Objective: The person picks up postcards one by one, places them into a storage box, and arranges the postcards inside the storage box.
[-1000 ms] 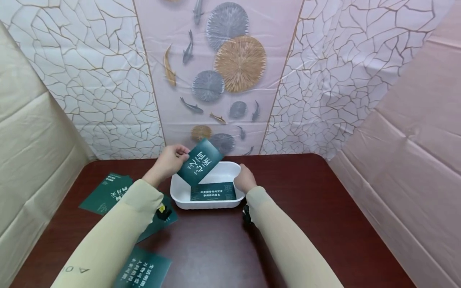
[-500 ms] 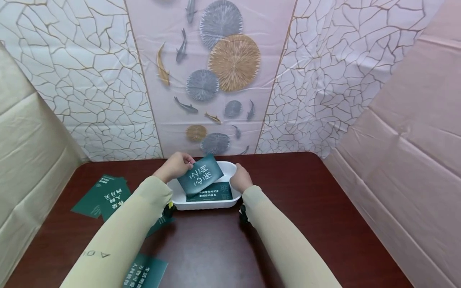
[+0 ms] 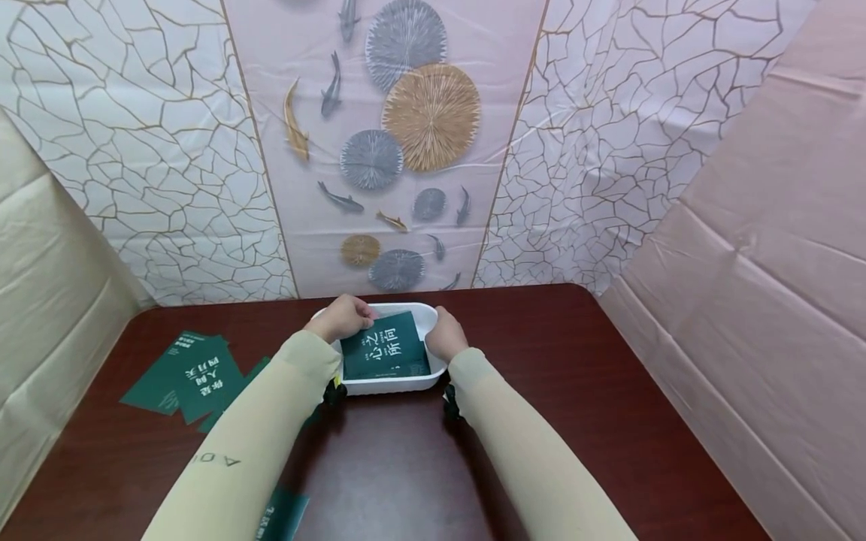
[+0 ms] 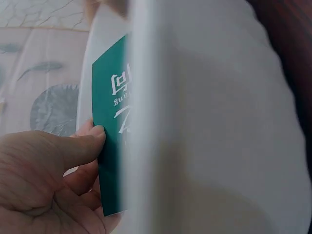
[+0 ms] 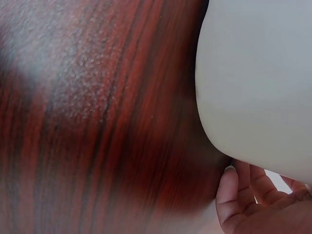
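Note:
My left hand [image 3: 343,316] pinches a dark green card [image 3: 384,342] with white lettering between thumb and fingers, over the left part of a white plastic tray [image 3: 392,386]. In the left wrist view the thumb lies on the face of this card [image 4: 109,126], and the tray's wall hides its other side. The card lies low inside the tray, over another green card that is almost wholly covered. At the tray's right end, my right hand [image 3: 446,335] grips the rim. The right wrist view shows that hand [image 5: 265,197] with curled fingers against the tray's outer side [image 5: 253,83].
Several green cards [image 3: 206,378] overlap on the left of the dark red-brown table [image 3: 575,421]. One more card [image 3: 284,515] is partly under the left sleeve near the front. Patterned sheets [image 3: 379,225] stand behind the table and plain ones at both sides.
My left hand has lowered the card from above the tray into it, over the card lying there. The right hand stays at the tray's right end. The head view has shifted slightly.

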### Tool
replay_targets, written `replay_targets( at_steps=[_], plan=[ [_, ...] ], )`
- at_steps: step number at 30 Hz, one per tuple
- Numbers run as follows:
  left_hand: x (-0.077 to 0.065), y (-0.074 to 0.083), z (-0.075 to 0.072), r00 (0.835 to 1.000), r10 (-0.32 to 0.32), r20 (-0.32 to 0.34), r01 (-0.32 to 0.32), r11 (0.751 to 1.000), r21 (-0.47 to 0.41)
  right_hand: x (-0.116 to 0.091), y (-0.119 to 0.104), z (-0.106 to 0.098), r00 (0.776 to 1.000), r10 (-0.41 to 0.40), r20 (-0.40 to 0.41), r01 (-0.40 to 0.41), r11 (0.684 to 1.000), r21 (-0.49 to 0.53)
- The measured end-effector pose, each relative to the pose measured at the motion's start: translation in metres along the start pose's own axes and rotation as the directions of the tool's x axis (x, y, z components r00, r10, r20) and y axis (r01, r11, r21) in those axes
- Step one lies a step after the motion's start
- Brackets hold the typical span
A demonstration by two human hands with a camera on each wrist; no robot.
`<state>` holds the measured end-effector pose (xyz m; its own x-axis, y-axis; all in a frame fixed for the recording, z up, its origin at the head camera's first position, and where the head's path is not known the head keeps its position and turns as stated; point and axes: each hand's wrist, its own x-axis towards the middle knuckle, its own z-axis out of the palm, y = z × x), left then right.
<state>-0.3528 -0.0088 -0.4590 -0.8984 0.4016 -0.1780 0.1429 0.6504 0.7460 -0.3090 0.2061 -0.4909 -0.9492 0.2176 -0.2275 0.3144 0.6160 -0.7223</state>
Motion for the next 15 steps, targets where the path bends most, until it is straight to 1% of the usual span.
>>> replay_targets(
  at_steps=[4, 7, 9, 11, 15],
  plan=[
    [-0.002, 0.003, 0.005, 0.997, 0.066, 0.037, -0.069, 0.994, 0.089, 0.0, -0.001, -0.001, 1.0, 0.019, 0.008, -0.019, 1.0, 0.011],
    [-0.001, 0.007, 0.01, 0.99, 0.121, 0.071, -0.133, 0.973, 0.188, 0.0, -0.001, 0.0, 1.0, 0.021, 0.015, -0.021, 1.0, 0.016],
    [0.0, 0.009, 0.013, 0.986, 0.132, 0.097, -0.152, 0.957, 0.245, 0.0, -0.001, 0.0, 1.0, 0.019, 0.014, -0.019, 1.0, 0.013],
    [0.002, 0.011, 0.017, 0.985, 0.129, 0.118, -0.158, 0.942, 0.295, 0.0, -0.001, 0.0, 1.0, 0.015, 0.01, -0.015, 1.0, 0.007],
    [0.004, 0.012, 0.024, 0.987, 0.092, 0.133, -0.135, 0.923, 0.361, 0.001, -0.001, 0.0, 1.0, 0.012, 0.006, -0.012, 1.0, -0.003]
  ],
)
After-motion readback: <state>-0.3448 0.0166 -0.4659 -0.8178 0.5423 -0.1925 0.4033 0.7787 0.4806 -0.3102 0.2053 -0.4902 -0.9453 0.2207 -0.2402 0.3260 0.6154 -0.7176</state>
